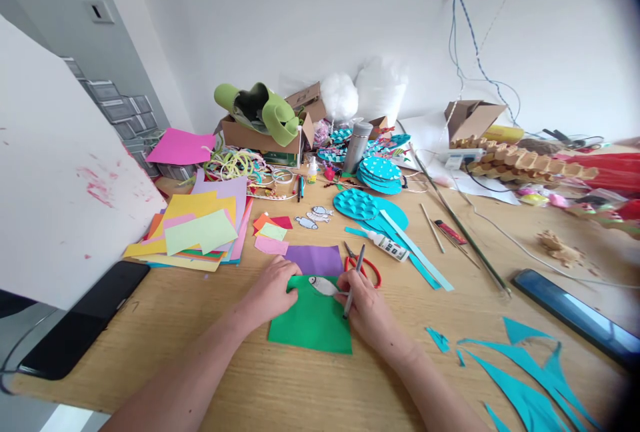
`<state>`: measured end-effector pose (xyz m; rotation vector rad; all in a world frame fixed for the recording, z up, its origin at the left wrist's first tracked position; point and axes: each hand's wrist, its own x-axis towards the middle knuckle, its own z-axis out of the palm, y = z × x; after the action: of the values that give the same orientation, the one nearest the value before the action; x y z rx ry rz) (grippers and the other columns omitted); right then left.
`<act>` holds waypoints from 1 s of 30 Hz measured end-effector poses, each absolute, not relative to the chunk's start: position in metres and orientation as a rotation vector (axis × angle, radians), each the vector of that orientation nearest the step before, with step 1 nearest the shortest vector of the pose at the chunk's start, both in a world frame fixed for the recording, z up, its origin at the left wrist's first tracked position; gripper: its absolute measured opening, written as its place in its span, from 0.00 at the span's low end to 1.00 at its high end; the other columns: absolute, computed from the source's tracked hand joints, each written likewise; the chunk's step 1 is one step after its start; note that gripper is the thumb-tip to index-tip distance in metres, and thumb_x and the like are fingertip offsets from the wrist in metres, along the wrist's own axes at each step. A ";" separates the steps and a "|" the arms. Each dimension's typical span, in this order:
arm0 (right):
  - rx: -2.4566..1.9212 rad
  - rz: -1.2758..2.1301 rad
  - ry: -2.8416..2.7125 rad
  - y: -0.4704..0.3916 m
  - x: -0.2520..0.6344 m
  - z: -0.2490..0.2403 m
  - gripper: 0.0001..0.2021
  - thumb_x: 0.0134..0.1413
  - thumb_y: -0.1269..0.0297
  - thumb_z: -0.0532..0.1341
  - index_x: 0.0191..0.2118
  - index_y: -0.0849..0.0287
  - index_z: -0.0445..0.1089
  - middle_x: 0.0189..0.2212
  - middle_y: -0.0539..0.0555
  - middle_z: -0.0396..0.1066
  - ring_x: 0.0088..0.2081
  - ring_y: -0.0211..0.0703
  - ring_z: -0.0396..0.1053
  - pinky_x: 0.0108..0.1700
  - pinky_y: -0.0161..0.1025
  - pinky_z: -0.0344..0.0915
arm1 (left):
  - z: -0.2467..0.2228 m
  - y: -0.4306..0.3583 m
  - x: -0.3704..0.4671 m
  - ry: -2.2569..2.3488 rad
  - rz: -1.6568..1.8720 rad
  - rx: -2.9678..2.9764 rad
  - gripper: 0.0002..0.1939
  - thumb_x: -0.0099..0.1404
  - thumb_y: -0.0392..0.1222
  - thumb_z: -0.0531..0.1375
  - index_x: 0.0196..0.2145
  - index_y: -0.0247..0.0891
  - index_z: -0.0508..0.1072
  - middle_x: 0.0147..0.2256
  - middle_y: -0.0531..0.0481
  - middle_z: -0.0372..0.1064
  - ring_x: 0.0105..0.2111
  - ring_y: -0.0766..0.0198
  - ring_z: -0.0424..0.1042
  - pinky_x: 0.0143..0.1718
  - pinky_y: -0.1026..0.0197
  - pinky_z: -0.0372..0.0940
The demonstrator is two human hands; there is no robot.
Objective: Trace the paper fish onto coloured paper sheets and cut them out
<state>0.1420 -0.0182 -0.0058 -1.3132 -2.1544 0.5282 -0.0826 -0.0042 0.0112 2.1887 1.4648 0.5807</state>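
A green sheet of paper (pixel 311 322) lies in front of me, overlapping a purple sheet (pixel 315 259). On its upper part rests a small white fish cutout (pixel 323 285). My left hand (pixel 273 289) touches the green sheet's upper left corner, its fingers bent; whether it grips the edge I cannot make out. My right hand (pixel 363 299) is closed round a grey pen (pixel 358 271), with its fingers at the fish's tail. Red-handled scissors (pixel 373 273) lie just beyond my right hand.
Coloured paper stacks (pixel 200 232) lie at left, near a black phone (pixel 85 319). Glue (pixel 390 245), blue strips and discs (pixel 381 169) lie beyond. Another phone (pixel 575 309) and blue scraps (pixel 525 379) are at right. A steel flask (pixel 357 147) stands at the back.
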 end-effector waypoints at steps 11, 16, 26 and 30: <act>-1.248 1.062 -1.488 -0.007 0.153 0.009 0.14 0.48 0.54 0.64 0.31 0.57 0.62 0.25 0.49 0.66 0.26 0.39 0.64 0.29 0.35 0.61 | 0.019 -0.004 -0.086 1.463 0.563 2.017 0.07 0.53 0.31 0.57 0.30 0.39 0.70 0.31 0.52 0.67 0.36 0.61 0.67 0.38 0.62 0.60; -1.188 1.125 -1.389 -0.005 0.152 0.012 0.17 0.46 0.50 0.65 0.30 0.57 0.62 0.23 0.50 0.67 0.26 0.38 0.64 0.29 0.35 0.61 | 0.022 -0.002 -0.089 1.422 0.565 1.890 0.05 0.52 0.33 0.56 0.29 0.38 0.69 0.27 0.55 0.63 0.31 0.64 0.65 0.34 0.64 0.57; -1.164 1.132 -1.257 -0.005 0.155 0.014 0.18 0.43 0.52 0.68 0.30 0.57 0.62 0.23 0.48 0.66 0.25 0.37 0.62 0.28 0.34 0.60 | 0.014 0.001 -0.095 1.266 0.623 1.682 0.05 0.51 0.36 0.56 0.29 0.37 0.68 0.24 0.58 0.60 0.25 0.67 0.59 0.26 0.66 0.53; -1.184 1.115 -1.255 -0.005 0.156 0.013 0.17 0.44 0.52 0.67 0.31 0.57 0.63 0.24 0.49 0.67 0.26 0.38 0.63 0.28 0.34 0.60 | 0.012 0.002 -0.095 1.270 0.623 1.697 0.06 0.51 0.36 0.56 0.29 0.37 0.68 0.24 0.57 0.61 0.25 0.67 0.60 0.26 0.66 0.53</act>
<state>0.1561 -0.0047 0.0131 -1.1839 -1.2553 1.1154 -0.0947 0.0016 0.0123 1.6965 1.2702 0.6225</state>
